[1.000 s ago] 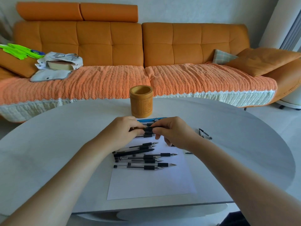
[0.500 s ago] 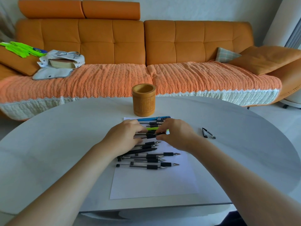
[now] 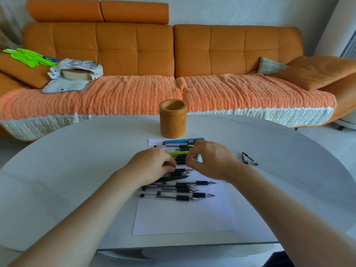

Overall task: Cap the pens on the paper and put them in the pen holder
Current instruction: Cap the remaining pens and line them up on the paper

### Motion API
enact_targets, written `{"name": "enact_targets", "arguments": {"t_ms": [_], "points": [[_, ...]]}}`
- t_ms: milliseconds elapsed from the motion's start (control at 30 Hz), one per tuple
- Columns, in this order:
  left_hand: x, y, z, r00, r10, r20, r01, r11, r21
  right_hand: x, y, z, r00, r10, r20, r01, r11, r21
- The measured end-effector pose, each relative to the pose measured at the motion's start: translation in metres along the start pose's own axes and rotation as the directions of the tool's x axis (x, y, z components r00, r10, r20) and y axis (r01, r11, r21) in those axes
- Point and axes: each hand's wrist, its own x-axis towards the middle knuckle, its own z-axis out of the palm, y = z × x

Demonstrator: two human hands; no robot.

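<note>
Several black pens [image 3: 179,189] lie side by side on a white sheet of paper [image 3: 183,216], most with bare tips pointing right. A blue pen [image 3: 183,141] and a green pen [image 3: 178,153] lie at the far end of the row. My left hand [image 3: 154,165] rests on the middle of the row, fingers curled on a black pen [image 3: 181,162]. My right hand [image 3: 210,160] faces it, thumb and forefinger pinched at that pen's right end. The palms hide the pen's ends. An empty bamboo pen holder [image 3: 173,120] stands upright just beyond the paper.
A loose dark pen part [image 3: 249,158] lies on the grey round table [image 3: 77,180] to the right of the paper. An orange sofa [image 3: 173,54] with a bag, a book and cushions runs behind the table's far edge.
Both hands came down from holding a pen together above the pile. They now sit low on the row of pens, slightly apart, with the right fingers pinched at a pen end.
</note>
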Motion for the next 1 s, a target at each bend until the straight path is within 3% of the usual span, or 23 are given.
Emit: {"name": "enact_targets", "arguments": {"t_ms": [233,600,767,1000], "points": [[0.000,0.001,-0.001,1.000,-0.006,0.001,0.006,1.000,-0.004,-0.001,-0.002,0.005,0.995,-0.001,0.099,0.003,1.000,-0.016],[0.011,0.024,0.000,0.991,-0.047,-0.127,0.034,0.995,-0.097,-0.006,0.030,-0.018,0.977,0.182,-0.110,-0.158,0.967,0.198],[0.018,0.036,0.001,0.990,-0.061,-0.130,0.039,0.986,-0.163,-0.019,0.065,-0.027,0.926,0.374,-0.054,-0.375,0.927,-0.024],[0.020,0.042,0.006,0.993,-0.068,-0.101,0.053,0.987,-0.149,-0.024,0.068,-0.026,0.927,0.374,0.026,-0.364,0.916,-0.168]]}}
